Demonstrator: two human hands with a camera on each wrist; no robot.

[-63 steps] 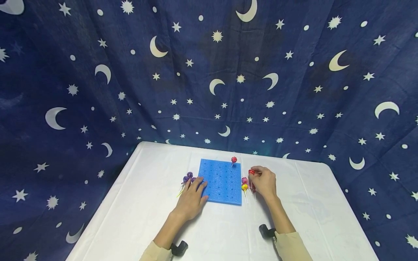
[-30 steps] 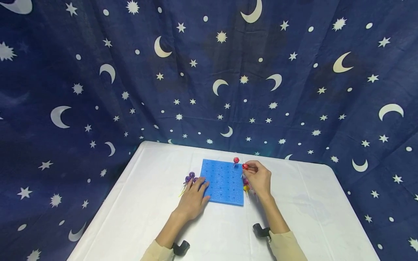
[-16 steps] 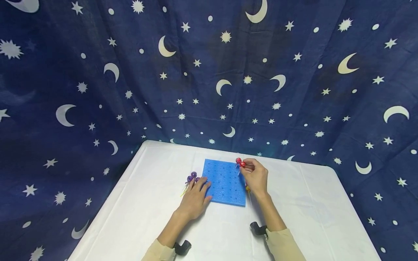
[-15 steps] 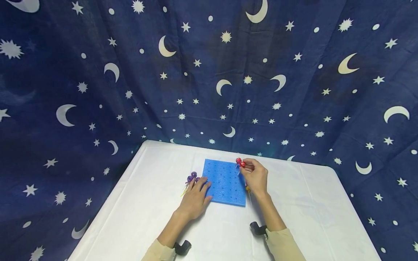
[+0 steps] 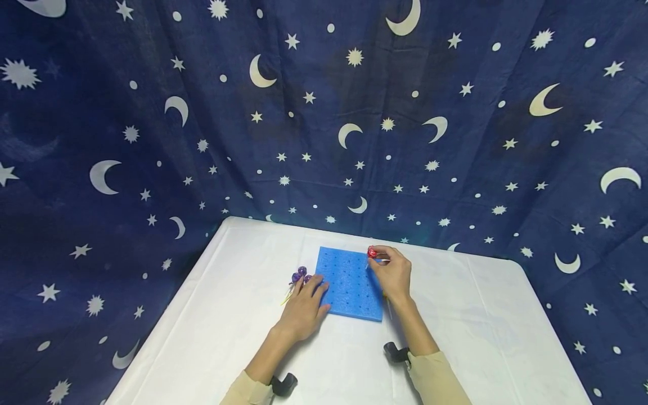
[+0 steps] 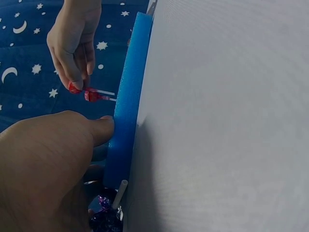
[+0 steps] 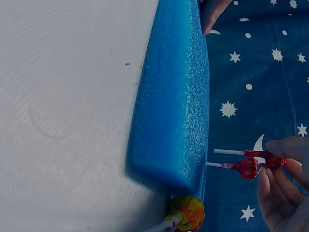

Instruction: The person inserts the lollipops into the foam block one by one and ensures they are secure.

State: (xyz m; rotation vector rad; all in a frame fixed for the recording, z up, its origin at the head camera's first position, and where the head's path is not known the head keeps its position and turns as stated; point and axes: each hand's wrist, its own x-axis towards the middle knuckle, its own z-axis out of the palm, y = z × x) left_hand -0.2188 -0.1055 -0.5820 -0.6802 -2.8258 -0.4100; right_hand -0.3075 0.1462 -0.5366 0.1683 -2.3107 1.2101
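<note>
My left hand [image 5: 302, 312] rests its spread fingers on the left part of a blue foam block [image 5: 349, 284] dotted with small holes. My right hand [image 5: 396, 275] is over the block's far right corner, pinching a red-wrapped lollipop [image 7: 275, 161] by its head. That lollipop's white stick [image 7: 229, 152] points at the foam, its tip just short of the surface. Right beside it, a second red lollipop [image 7: 248, 168] stands with its stick in the block. In the head view the two red heads overlap.
Several purple lollipops [image 5: 302, 271] lie by the block's left edge near my left fingers. A yellow-and-red lollipop [image 7: 187, 212] lies by the right edge, mostly hidden under my right hand in the head view. A white-covered table [image 5: 481, 315] meets a dark blue star-patterned cloth [image 5: 314, 140].
My right hand has carried the red lollipop from the right of the block leftward to its far right corner, beside the standing one. My left hand stays on the block; the head view shifted slightly.
</note>
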